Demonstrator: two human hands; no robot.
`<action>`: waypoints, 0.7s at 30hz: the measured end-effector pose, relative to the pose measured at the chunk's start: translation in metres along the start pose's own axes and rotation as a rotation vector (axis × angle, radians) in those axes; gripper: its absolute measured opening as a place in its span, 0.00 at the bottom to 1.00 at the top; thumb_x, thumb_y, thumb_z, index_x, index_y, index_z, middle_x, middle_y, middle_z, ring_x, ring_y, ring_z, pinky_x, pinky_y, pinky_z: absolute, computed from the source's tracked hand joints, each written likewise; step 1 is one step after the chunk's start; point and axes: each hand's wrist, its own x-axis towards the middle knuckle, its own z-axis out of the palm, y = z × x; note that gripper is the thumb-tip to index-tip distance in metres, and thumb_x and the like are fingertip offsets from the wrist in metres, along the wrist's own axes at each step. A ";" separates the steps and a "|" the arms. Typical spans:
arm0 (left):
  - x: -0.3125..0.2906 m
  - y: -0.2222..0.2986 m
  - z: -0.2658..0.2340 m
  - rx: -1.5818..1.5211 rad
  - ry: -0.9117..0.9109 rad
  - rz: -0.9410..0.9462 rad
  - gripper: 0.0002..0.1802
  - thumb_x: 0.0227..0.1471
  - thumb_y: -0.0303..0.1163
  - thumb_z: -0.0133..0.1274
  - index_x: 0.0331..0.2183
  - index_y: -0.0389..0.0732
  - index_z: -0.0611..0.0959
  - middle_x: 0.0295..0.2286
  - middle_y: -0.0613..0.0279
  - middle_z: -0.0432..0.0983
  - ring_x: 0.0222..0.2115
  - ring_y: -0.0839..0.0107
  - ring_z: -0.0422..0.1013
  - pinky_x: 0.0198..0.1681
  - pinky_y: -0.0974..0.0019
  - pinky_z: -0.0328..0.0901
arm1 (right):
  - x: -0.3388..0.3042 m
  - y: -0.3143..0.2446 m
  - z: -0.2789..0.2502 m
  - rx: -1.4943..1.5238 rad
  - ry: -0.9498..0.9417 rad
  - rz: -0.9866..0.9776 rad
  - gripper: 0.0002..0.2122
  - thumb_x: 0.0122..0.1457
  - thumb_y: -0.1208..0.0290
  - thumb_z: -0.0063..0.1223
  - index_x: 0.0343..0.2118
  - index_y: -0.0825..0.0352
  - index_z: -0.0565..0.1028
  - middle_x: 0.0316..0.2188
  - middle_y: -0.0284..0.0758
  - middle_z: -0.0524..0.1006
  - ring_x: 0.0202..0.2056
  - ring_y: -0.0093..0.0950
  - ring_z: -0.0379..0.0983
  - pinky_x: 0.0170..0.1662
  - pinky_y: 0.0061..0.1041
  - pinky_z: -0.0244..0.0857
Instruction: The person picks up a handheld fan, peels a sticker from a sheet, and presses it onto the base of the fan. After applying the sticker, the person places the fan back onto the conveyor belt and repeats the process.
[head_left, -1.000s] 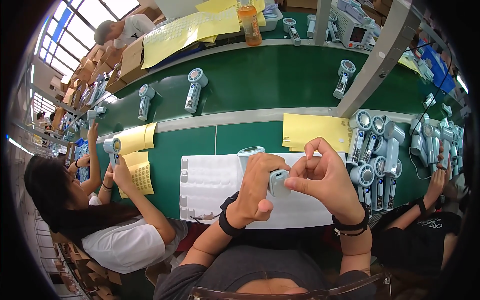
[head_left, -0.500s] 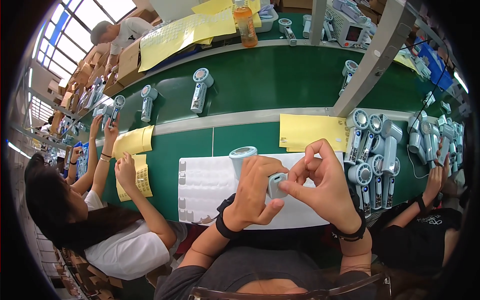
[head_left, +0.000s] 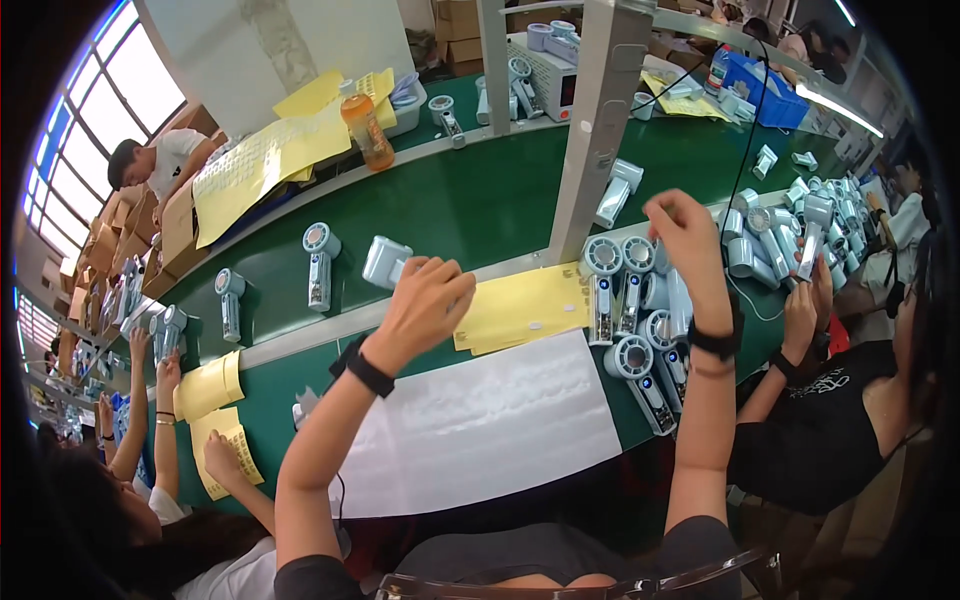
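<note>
My left hand [head_left: 428, 302] is closed around the handle end of a pale blue handheld fan [head_left: 385, 262], held out over the near edge of the green conveyor belt [head_left: 470, 180]. The fan's head points away to the left, and the fingers hide most of its handle. My right hand [head_left: 688, 235] hangs in the air above a group of similar fans [head_left: 634, 357] at the right, its fingers loosely bent and apart with nothing visible in them. A white padded sheet [head_left: 480, 430] lies on the table between my forearms.
Yellow sheets [head_left: 520, 312] lie beyond the white one. A grey metal post [head_left: 600, 120] rises left of my right hand. Two fans [head_left: 318, 265] lie farther left on the belt. An orange drink bottle [head_left: 368, 130] stands at the back. Co-workers sit on both sides, near more piled fans [head_left: 780, 235].
My hands have parted from in front of me. The left has carried the fan forward and left over the belt; the right has risen over the grouped fans. The view has turned right.
</note>
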 end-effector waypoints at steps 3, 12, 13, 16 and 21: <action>0.023 -0.053 0.034 0.181 -0.154 0.069 0.04 0.53 0.30 0.49 0.32 0.43 0.76 0.27 0.61 0.70 0.34 0.62 0.68 0.48 0.56 0.58 | 0.080 0.043 0.038 -0.327 -0.043 -0.241 0.09 0.53 0.69 0.56 0.37 0.63 0.79 0.30 0.43 0.80 0.31 0.39 0.77 0.36 0.32 0.70; 0.023 -0.082 0.076 0.301 0.057 0.005 0.13 0.54 0.38 0.52 0.40 0.44 0.77 0.46 0.56 0.66 0.50 0.55 0.59 0.59 0.50 0.52 | 0.133 0.118 0.133 -0.550 -0.033 -0.243 0.13 0.54 0.61 0.52 0.36 0.65 0.79 0.35 0.47 0.79 0.39 0.48 0.75 0.42 0.41 0.69; 0.017 -0.078 0.072 0.266 0.150 -0.012 0.17 0.54 0.40 0.53 0.43 0.43 0.76 0.48 0.55 0.64 0.52 0.52 0.57 0.60 0.49 0.51 | 0.134 0.110 0.127 -0.548 -0.034 -0.211 0.14 0.55 0.61 0.52 0.38 0.66 0.78 0.36 0.47 0.79 0.41 0.48 0.75 0.43 0.40 0.69; 0.015 -0.077 0.068 0.210 0.250 -0.168 0.20 0.52 0.40 0.55 0.45 0.42 0.75 0.47 0.54 0.64 0.52 0.53 0.58 0.59 0.48 0.52 | 0.152 0.112 0.074 -0.478 0.106 -0.216 0.16 0.52 0.56 0.54 0.34 0.64 0.81 0.31 0.47 0.80 0.35 0.48 0.76 0.39 0.43 0.70; -0.053 -0.079 0.042 0.114 0.261 -0.491 0.23 0.51 0.36 0.58 0.47 0.38 0.74 0.45 0.52 0.66 0.51 0.52 0.60 0.57 0.50 0.55 | 0.085 0.014 0.005 -0.064 0.187 -0.003 0.13 0.56 0.58 0.52 0.34 0.63 0.81 0.23 0.33 0.77 0.17 0.23 0.72 0.20 0.20 0.64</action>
